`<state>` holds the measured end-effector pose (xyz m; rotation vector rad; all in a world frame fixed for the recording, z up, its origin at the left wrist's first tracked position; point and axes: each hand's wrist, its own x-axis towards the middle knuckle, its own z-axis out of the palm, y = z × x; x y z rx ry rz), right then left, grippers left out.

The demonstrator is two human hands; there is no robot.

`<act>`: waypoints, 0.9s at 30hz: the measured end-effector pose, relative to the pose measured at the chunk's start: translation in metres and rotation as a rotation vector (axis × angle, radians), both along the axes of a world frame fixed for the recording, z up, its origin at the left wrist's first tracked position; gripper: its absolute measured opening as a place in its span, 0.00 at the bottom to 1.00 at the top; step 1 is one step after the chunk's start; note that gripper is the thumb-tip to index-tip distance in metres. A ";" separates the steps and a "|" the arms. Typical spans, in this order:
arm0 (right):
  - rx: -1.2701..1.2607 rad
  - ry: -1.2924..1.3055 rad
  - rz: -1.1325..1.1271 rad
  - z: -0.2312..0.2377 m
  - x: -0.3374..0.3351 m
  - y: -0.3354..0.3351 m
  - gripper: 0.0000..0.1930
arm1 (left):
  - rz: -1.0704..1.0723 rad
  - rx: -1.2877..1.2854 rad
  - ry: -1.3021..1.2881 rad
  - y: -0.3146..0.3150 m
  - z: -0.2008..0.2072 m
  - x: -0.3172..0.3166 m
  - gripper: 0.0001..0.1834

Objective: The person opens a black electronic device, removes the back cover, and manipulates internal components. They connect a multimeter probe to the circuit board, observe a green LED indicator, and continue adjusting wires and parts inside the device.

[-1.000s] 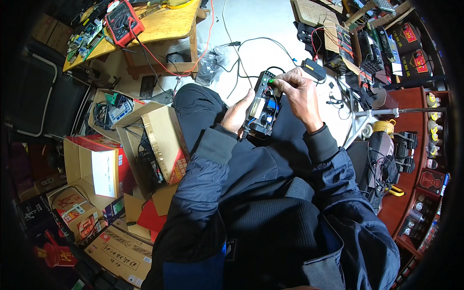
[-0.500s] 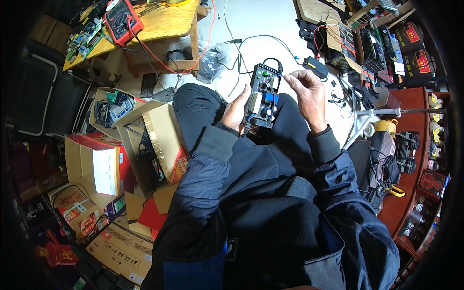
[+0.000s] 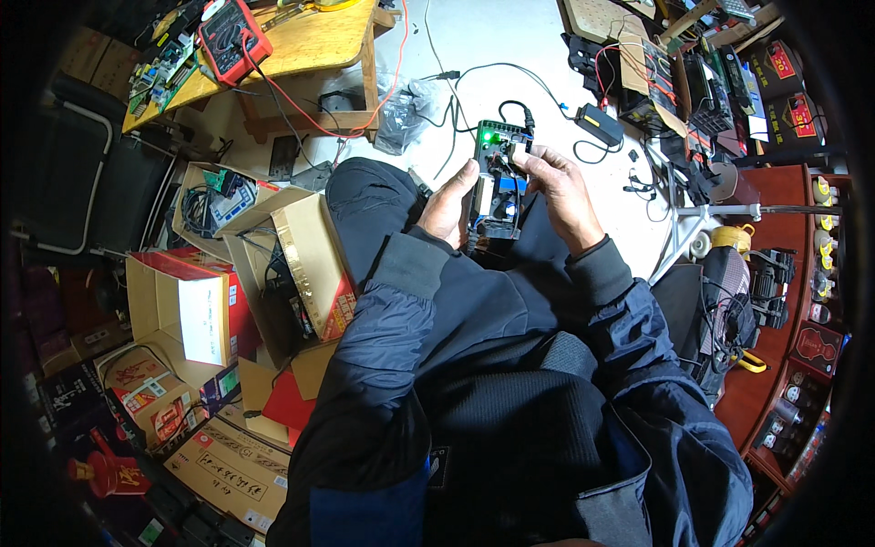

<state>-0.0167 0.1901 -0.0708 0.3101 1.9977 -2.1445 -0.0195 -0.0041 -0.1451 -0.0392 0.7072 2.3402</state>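
The person sits with knees raised, dark jacket sleeves running up to both hands over the lap. The left hand (image 3: 448, 206) is closed along the left edge of a circuit board (image 3: 499, 179), palm cupping it from beneath. The right hand (image 3: 558, 190) grips the board's right edge, thumb and fingertips pinched near its upper end.

A second ago the board leaned to the right, with the right hand lying over its top. Now it stands closer to upright and further from the body, its component side turned to the camera, and a green lamp (image 3: 488, 138) glows plainly near the top edge. By my reading the board is powered and has been turned for a clearer look at its parts; both hands are busy just holding it.

A black cable (image 3: 510, 71) leaves the board's top and loops over the pale floor to a small black adapter (image 3: 599, 121). Left of the knees, open cardboard boxes (image 3: 301, 264) hold wires and packaging. Beyond them a wooden counter (image 3: 310, 41) carries a red multimeter (image 3: 233, 36), its red lead trailing down to the floor. To the far right, shelves (image 3: 775, 82) are crowded with small boxes.
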 end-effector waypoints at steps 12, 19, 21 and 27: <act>-0.040 0.025 0.034 -0.007 -0.001 0.004 0.15 | 0.035 -0.001 0.060 0.001 0.011 0.001 0.30; -0.052 0.066 0.045 -0.009 0.000 0.006 0.15 | 0.040 -0.015 0.086 0.001 0.010 0.001 0.30; -0.067 0.078 0.051 -0.008 0.000 0.006 0.15 | 0.044 -0.003 0.108 0.001 0.010 0.001 0.30; -0.097 0.048 0.037 -0.007 0.000 0.005 0.15 | 0.050 -0.011 0.113 0.001 0.012 0.001 0.29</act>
